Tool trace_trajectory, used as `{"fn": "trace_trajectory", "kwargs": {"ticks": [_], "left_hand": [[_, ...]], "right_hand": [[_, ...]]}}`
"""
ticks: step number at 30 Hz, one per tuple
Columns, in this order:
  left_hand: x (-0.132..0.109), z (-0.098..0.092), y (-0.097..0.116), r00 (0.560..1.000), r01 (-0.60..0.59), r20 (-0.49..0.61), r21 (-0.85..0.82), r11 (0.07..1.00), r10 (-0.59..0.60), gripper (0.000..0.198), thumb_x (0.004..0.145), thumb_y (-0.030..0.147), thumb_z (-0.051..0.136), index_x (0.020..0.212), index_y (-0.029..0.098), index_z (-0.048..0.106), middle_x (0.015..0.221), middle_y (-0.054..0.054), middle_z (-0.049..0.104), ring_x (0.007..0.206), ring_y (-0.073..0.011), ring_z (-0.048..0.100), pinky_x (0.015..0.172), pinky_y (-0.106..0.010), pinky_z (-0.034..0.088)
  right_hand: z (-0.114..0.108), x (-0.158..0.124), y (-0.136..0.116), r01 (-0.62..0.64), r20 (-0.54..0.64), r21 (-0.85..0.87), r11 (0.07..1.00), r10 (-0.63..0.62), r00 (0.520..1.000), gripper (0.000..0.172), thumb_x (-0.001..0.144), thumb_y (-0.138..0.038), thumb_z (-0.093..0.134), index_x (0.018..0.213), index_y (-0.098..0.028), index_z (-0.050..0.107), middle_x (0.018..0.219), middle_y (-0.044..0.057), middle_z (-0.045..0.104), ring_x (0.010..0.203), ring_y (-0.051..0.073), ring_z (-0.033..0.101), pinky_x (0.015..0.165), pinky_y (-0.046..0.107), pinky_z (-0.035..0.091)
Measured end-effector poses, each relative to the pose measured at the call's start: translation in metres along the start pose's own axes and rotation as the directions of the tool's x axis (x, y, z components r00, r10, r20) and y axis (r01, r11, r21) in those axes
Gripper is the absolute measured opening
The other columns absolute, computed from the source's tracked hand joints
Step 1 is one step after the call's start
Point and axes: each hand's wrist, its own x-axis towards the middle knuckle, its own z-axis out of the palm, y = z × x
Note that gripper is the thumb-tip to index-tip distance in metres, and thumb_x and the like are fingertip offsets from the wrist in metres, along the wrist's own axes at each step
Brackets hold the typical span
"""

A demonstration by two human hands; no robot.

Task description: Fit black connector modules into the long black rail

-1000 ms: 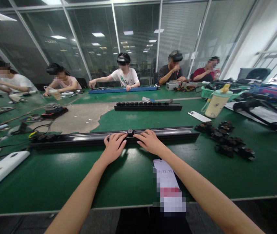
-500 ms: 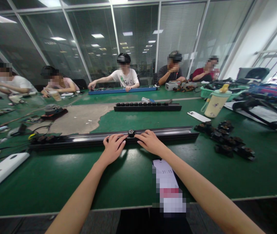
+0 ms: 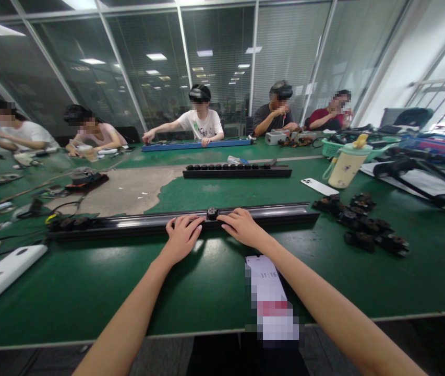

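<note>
A long black rail [image 3: 269, 214] lies across the green table in front of me. A small black socket module [image 3: 212, 213] sits in the rail between my hands. My left hand [image 3: 182, 238] rests on the rail just left of the module, fingers stretched toward it. My right hand [image 3: 241, 227] lies on the rail just right of it, fingertips touching the module. Several more modules [image 3: 69, 223] sit in the rail's left end. A pile of loose black modules [image 3: 363, 224] lies to the right.
A phone [image 3: 267, 284] lies under my right forearm. A white case [image 3: 1, 274] is at the left, another white phone [image 3: 319, 186] and a cream bottle [image 3: 347, 164] at the right. A second black rail [image 3: 238, 171] lies further back. Several people work along the far side.
Both hands stay on the rail on either side of the module. The view has shifted only slightly.
</note>
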Motion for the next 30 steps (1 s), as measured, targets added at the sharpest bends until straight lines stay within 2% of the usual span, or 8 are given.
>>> {"fn": "trace_trajectory", "kwargs": {"ticks": [10,20,30], "left_hand": [[-0.0001,0.0035,-0.0029,1.0,-0.009,-0.006,0.0,1.0,0.009,0.044,0.103,0.042,0.03,0.135,0.037,0.058,0.134,-0.005,0.061,0.127,-0.0239,0.045,0.109,-0.051,0.019],[-0.0002,0.0035,-0.0035,1.0,-0.003,-0.008,-0.002,1.0,0.003,0.043,0.102,0.043,0.03,0.135,0.038,0.058,0.133,-0.005,0.061,0.126,-0.0243,0.045,0.109,-0.051,0.019],[-0.0003,0.0013,-0.0024,1.0,0.006,0.004,-0.001,1.0,-0.006,0.044,0.102,0.042,0.029,0.135,0.038,0.058,0.134,-0.004,0.061,0.126,-0.0241,0.045,0.108,-0.05,0.02]], "right_hand": [[0.0001,0.0005,0.0028,-0.005,0.004,0.007,1.0,0.004,1.0,0.038,0.103,-0.035,0.041,0.136,-0.027,0.058,0.118,0.009,0.071,0.109,0.023,0.05,0.1,0.041,0.035],[-0.0041,0.0002,0.0034,0.007,0.007,0.013,1.0,-0.007,1.0,0.036,0.103,-0.024,0.039,0.132,-0.022,0.06,0.11,0.01,0.071,0.106,0.022,0.051,0.096,0.037,0.037],[-0.0055,0.0014,0.0061,0.015,0.038,0.009,1.0,-0.015,0.999,0.039,0.101,-0.013,0.036,0.132,-0.021,0.059,0.111,0.009,0.071,0.103,0.021,0.052,0.093,0.034,0.038]]}}
